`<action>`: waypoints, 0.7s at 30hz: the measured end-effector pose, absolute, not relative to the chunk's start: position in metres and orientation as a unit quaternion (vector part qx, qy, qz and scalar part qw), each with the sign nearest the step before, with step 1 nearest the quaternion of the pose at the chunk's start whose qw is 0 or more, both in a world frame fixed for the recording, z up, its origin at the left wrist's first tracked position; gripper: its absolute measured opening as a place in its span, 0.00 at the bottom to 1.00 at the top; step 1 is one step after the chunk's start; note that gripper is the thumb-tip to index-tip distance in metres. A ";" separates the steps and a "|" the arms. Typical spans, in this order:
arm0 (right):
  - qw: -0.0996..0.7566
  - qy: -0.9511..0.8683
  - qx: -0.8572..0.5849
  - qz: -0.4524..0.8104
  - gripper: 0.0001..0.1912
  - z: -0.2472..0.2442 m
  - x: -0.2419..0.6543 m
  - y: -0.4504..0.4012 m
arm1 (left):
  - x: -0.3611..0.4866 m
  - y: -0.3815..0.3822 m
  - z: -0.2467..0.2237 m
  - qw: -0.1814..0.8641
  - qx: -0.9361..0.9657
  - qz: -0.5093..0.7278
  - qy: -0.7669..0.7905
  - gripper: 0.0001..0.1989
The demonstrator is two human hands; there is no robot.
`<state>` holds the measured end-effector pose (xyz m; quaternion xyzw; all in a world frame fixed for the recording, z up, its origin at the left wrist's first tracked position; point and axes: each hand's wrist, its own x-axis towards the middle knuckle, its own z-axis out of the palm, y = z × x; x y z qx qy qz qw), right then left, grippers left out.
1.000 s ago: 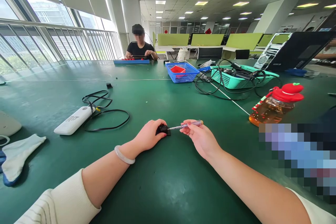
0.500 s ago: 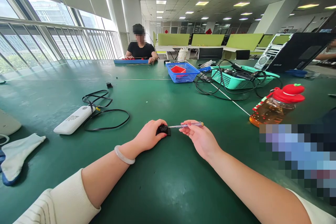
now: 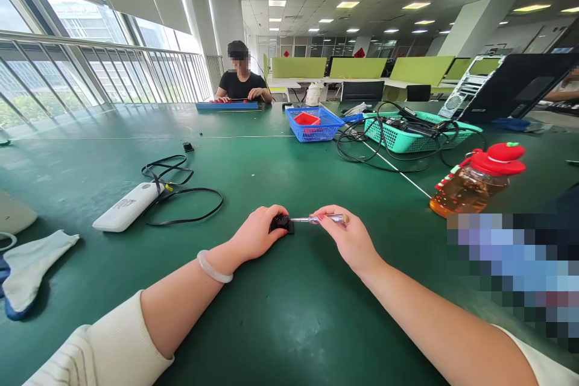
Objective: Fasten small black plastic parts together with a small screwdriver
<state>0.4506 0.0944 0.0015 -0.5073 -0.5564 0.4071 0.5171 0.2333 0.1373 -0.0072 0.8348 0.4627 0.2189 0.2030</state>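
Converging from the two lower corners, both forearms slant inward over the green counter (image 3: 289, 325), the hands meeting near the middle. The left hand (image 3: 257, 232) lies low with its back upward, index finger on the far side and thumb on the near side of a small black part (image 3: 281, 223). That grip is narrow, closed around the part, which sits at the counter surface with its right edge showing past the fingertips. A pale bangle (image 3: 211, 272) circles the left wrist, and a cream sleeve (image 3: 122, 338) reaches partway down the forearm.

The right hand (image 3: 351, 241) is turned inward, fingers curled and thumb pressed along the clear handle of a screwdriver (image 3: 333, 218); this grip is narrow too, holding the tool nearly level. Its shaft points left, the tip at the right side of the black part; whether it is seated in a screw is too small to tell. Left of the hands lies a white device (image 3: 129, 208) beside a looped black cord (image 3: 221, 200); a red-lidded bottle (image 3: 470, 190) stands to the right.
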 end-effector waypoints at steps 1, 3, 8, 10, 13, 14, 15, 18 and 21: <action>0.508 -0.589 -0.512 0.364 0.13 0.004 0.451 0.092 | 0.233 0.137 -0.007 0.203 0.835 0.220 0.462 0.13; 0.492 -0.647 -0.502 0.296 0.11 0.007 0.451 0.088 | 0.234 0.137 -0.007 0.204 0.835 0.222 0.461 0.13; 0.447 -0.799 -0.386 0.111 0.06 0.007 0.449 0.079 | 0.234 0.136 -0.007 0.200 0.836 0.227 0.458 0.12; 0.413 -0.854 -0.315 0.040 0.09 0.005 0.447 0.077 | 0.235 0.136 -0.007 0.199 0.835 0.230 0.459 0.12; 0.379 -0.890 -0.253 -0.022 0.13 0.003 0.447 0.074 | 0.235 0.136 -0.006 0.200 0.832 0.231 0.464 0.13; 0.371 -0.895 -0.245 -0.032 0.13 0.002 0.447 0.073 | 0.235 0.136 -0.006 0.201 0.831 0.230 0.465 0.13; 0.364 -0.899 -0.240 -0.039 0.14 0.002 0.447 0.073 | 0.235 0.136 -0.006 0.202 0.830 0.229 0.466 0.13; 0.348 -0.907 -0.232 -0.051 0.13 0.002 0.448 0.071 | 0.235 0.136 -0.006 0.205 0.831 0.228 0.465 0.13; 0.349 -0.909 -0.220 -0.054 0.13 0.004 0.447 0.070 | 0.235 0.135 -0.007 0.203 0.831 0.228 0.464 0.13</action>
